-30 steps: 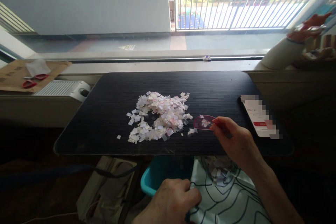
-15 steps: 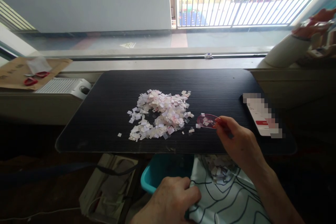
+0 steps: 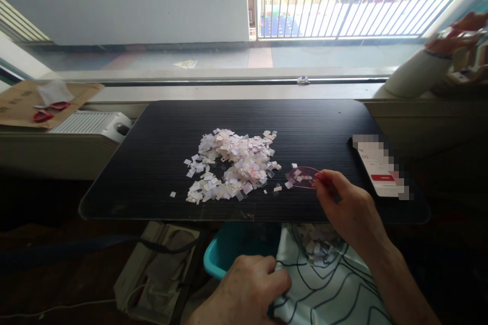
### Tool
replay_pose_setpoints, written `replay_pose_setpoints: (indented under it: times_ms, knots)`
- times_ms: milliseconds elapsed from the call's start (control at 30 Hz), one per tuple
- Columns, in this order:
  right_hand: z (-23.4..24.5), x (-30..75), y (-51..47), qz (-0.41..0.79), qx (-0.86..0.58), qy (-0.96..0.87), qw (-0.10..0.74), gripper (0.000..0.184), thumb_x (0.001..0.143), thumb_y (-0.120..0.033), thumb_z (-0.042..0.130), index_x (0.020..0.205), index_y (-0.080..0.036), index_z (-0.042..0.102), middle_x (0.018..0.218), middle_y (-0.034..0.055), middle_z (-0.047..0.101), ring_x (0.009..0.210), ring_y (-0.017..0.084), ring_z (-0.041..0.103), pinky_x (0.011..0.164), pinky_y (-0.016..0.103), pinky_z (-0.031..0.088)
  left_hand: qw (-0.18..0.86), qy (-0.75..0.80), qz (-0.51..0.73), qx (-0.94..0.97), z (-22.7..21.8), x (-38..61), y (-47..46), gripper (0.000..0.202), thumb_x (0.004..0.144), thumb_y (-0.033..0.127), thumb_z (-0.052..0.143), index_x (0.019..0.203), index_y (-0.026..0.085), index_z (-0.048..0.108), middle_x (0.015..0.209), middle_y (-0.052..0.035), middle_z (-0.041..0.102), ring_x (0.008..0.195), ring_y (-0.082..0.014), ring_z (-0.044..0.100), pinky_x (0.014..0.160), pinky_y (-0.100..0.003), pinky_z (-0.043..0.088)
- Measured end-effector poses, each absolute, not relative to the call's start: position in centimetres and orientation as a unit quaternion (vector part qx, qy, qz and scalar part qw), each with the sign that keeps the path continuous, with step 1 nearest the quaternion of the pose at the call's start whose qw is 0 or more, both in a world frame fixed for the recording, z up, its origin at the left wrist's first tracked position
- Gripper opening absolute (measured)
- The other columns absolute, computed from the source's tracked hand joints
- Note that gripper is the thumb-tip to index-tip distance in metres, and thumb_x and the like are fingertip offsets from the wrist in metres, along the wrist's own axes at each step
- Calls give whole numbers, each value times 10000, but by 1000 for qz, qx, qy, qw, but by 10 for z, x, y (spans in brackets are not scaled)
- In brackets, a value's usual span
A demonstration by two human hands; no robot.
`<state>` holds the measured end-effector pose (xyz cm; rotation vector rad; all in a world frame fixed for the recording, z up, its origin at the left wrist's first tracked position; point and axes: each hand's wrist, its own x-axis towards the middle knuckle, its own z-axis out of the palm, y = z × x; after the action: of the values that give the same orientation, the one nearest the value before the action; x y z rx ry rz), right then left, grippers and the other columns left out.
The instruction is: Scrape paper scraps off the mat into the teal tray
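A heap of small white and pink paper squares point(image 3: 232, 163) lies in the middle of a black ribbed tabletop point(image 3: 163, 127). My right hand point(image 3: 345, 205) is closed on the handle of a small clear pink scoop point(image 3: 303, 176) that carries a few squares, just right of the heap. Below the table's front edge, my left hand point(image 3: 247, 292) grips the edge of a white cloth with dark lines point(image 3: 328, 289). More paper squares point(image 3: 318, 244) lie in that cloth.
A teal basin point(image 3: 224, 256) sits under the table beside the cloth. A phone point(image 3: 381, 167) lies at the table's right. Another person's sleeve and hand point(image 3: 430, 61) are at the far right. A white heater point(image 3: 89, 124) and red-handled scissors point(image 3: 48, 111) are left.
The scoop with its few squares has shifted slightly right and toward the front edge. My left hand keeps its hold on the cloth.
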<state>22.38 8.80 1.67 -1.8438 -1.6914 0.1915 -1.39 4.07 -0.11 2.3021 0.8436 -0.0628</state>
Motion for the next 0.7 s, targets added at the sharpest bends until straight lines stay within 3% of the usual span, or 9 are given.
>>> replay_pose_setpoints:
  times_ms: [700]
  knots:
    - [12, 241, 81, 52, -741, -582, 332, 178, 882, -323, 564, 989, -212, 654, 880, 58, 758, 761, 231, 730, 698, 328, 569, 348, 327, 9, 878, -3, -13, 37, 423, 592, 295, 912, 769, 198, 540, 747, 47, 546, 676, -152, 549, 565, -268, 284]
